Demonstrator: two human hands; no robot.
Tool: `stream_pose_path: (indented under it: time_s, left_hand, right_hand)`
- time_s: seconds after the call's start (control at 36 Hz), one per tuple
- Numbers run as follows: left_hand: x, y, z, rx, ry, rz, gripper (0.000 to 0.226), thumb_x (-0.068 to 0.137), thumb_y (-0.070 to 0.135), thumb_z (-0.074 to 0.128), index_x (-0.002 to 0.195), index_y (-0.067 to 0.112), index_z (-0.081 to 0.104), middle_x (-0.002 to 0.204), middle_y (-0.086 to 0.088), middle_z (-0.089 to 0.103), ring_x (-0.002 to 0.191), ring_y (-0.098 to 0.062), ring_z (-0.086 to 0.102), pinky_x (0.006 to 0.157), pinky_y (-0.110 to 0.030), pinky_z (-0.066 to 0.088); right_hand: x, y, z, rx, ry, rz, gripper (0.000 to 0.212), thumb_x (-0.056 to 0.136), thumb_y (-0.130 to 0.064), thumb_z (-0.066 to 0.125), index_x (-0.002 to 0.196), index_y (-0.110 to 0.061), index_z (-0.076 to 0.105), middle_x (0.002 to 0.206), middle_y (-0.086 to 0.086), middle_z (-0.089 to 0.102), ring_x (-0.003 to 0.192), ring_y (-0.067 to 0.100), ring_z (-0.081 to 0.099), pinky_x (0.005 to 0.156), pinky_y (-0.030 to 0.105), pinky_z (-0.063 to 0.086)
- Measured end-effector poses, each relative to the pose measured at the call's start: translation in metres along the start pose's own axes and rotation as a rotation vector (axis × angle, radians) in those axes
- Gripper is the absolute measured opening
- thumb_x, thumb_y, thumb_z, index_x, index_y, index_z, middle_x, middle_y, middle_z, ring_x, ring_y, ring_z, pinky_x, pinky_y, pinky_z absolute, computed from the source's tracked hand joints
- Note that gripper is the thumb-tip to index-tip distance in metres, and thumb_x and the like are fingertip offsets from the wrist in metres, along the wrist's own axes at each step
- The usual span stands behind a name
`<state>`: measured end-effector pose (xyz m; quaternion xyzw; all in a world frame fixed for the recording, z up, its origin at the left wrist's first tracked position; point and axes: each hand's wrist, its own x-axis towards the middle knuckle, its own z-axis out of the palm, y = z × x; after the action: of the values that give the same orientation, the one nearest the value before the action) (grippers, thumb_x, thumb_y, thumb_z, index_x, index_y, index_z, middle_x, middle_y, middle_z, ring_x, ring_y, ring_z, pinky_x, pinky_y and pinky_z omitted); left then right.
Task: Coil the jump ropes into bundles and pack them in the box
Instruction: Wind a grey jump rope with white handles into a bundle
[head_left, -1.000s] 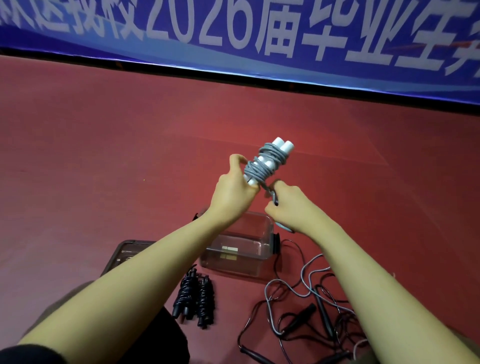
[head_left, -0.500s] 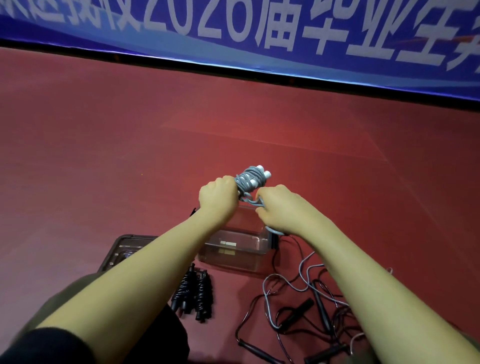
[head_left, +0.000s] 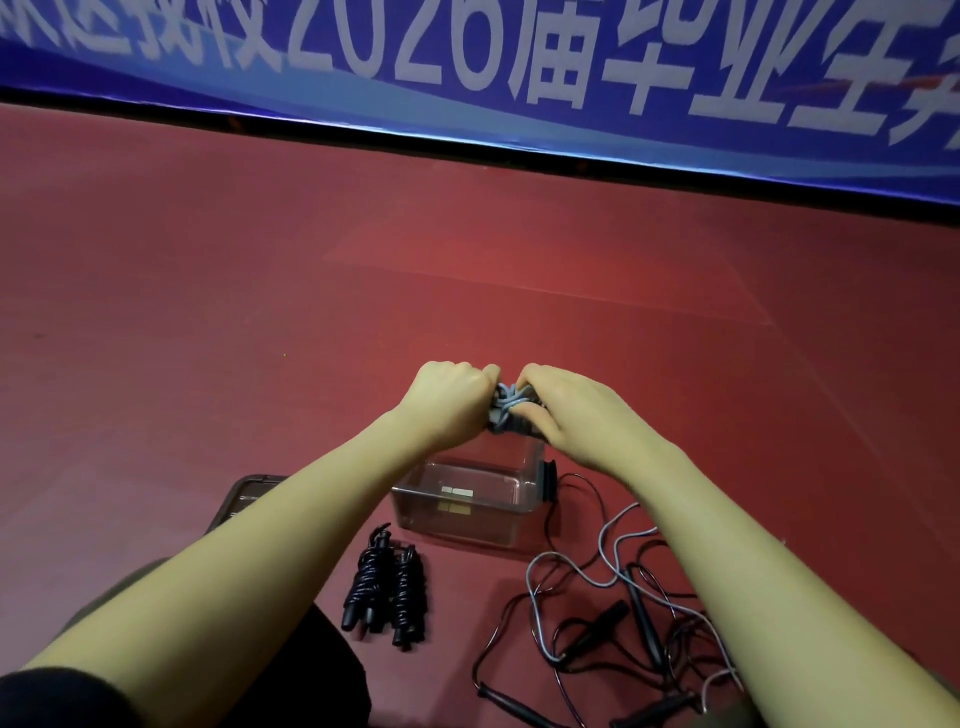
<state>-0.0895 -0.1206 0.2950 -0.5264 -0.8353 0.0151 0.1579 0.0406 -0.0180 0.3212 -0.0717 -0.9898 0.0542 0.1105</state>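
A grey coiled jump rope bundle (head_left: 508, 410) is held between both hands above the far edge of the clear plastic box (head_left: 467, 506). My left hand (head_left: 451, 396) grips its left side and my right hand (head_left: 563, 410) grips its right side, so most of the bundle and its white handles are hidden. Two black coiled rope bundles (head_left: 387, 587) lie on the floor in front of the box. A tangle of loose black and grey ropes (head_left: 618, 613) lies on the floor to the right.
The box lid (head_left: 249, 499) lies on the red floor to the left of the box, partly behind my left forearm. A blue banner (head_left: 467, 78) runs along the far wall. My dark-clothed knees fill the bottom edge.
Both hands have lowered the grey bundle toward the box. The white handle ends that stuck out above my hands are now covered by my fingers.
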Motion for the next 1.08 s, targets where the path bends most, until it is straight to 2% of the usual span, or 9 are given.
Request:
stream_pose_path:
  time_s: [0.11,0.17,0.28,0.36,0.47,0.67,0.83,0.94,1.08]
  left_hand:
    - [-0.003,-0.003,-0.005,-0.025,0.260,0.074,0.036,0.047,0.010,0.081,0.060,0.013,0.048,0.049,-0.001,0.053,0.048,-0.024,0.053,0.051,-0.022,0.020]
    - [0.000,-0.005,-0.002,-0.047,0.352,0.053,0.037,0.041,0.007,0.081,0.056,0.013,0.048,0.051,-0.001,0.050,0.049,-0.024,0.050,0.050,-0.022,0.020]
    - [0.000,0.000,-0.004,-0.323,0.435,-0.138,0.038,0.059,0.002,0.076,0.094,0.007,0.059,0.094,-0.013,0.054,0.071,-0.033,0.053,0.045,-0.032,0.033]
    - [0.000,0.008,-0.009,-0.773,0.443,-0.374,0.061,0.081,-0.002,0.059,0.136,0.007,0.034,0.125,-0.011,0.040,0.084,-0.031,0.053,0.061,-0.038,0.042]
    - [0.001,0.018,-0.021,-1.194,0.340,-0.506,0.026,0.086,0.007,0.051,0.111,0.014,0.048,0.097,-0.002,0.063,0.087,-0.023,0.064,0.076,-0.031,0.052]
    - [-0.004,0.034,-0.021,-1.405,0.072,-0.198,0.051,0.085,0.002,0.052,0.127,0.018,0.028,0.094,-0.002,0.058,0.065,-0.008,0.054,0.057,-0.028,0.048]
    - [0.002,0.023,-0.014,-1.076,0.214,-0.274,0.079,0.076,0.009,0.062,0.140,0.020,0.018,0.101,0.000,0.054,0.070,-0.014,0.055,0.052,-0.021,0.039]
    - [0.003,0.009,-0.011,-0.550,0.198,-0.431,0.050,0.079,0.020,0.061,0.122,0.021,0.036,0.091,-0.006,0.053,0.079,-0.034,0.055,0.056,-0.032,0.037]
    - [0.005,-0.001,-0.010,-0.409,0.154,-0.448,0.035,0.082,0.017,0.056,0.111,0.016,0.037,0.081,-0.004,0.048,0.067,-0.032,0.047,0.051,-0.030,0.027]
  right_hand:
    - [-0.001,0.001,0.003,0.057,0.118,-0.023,0.022,0.098,-0.032,0.047,0.107,-0.013,0.051,0.102,0.002,0.057,0.095,0.023,0.054,0.071,0.031,0.037]
    - [-0.001,0.003,0.006,0.120,0.172,0.003,0.021,0.097,-0.031,0.049,0.107,-0.013,0.052,0.102,0.002,0.058,0.095,0.023,0.055,0.070,0.031,0.036]
    - [0.002,0.003,0.008,0.404,0.335,0.108,0.014,0.093,-0.023,0.058,0.097,-0.010,0.058,0.092,0.004,0.064,0.084,0.025,0.058,0.072,0.031,0.044]
    - [0.004,-0.001,0.007,0.610,0.454,0.213,0.010,0.091,-0.017,0.060,0.089,-0.007,0.059,0.077,0.004,0.063,0.067,0.015,0.054,0.059,0.012,0.036]
    - [0.012,-0.001,0.008,0.757,0.574,0.356,0.008,0.091,-0.015,0.060,0.084,-0.013,0.056,0.070,-0.010,0.058,0.061,0.001,0.050,0.057,0.007,0.037]
    - [0.019,0.011,0.013,0.892,0.524,0.414,0.009,0.089,-0.017,0.060,0.081,-0.020,0.060,0.051,-0.014,0.055,0.052,0.011,0.049,0.055,0.023,0.034]
    - [0.017,0.003,0.005,0.807,0.368,0.322,0.014,0.089,-0.013,0.059,0.083,-0.024,0.061,0.060,-0.011,0.059,0.055,0.011,0.053,0.057,0.026,0.039]
    - [0.015,-0.002,-0.003,0.624,0.302,0.293,0.017,0.086,-0.007,0.056,0.094,-0.016,0.068,0.063,0.001,0.060,0.065,0.025,0.057,0.061,0.032,0.043]
    - [0.013,0.002,-0.001,0.478,0.134,0.364,0.024,0.084,-0.006,0.046,0.100,-0.013,0.063,0.081,0.012,0.061,0.075,0.029,0.061,0.065,0.034,0.052]
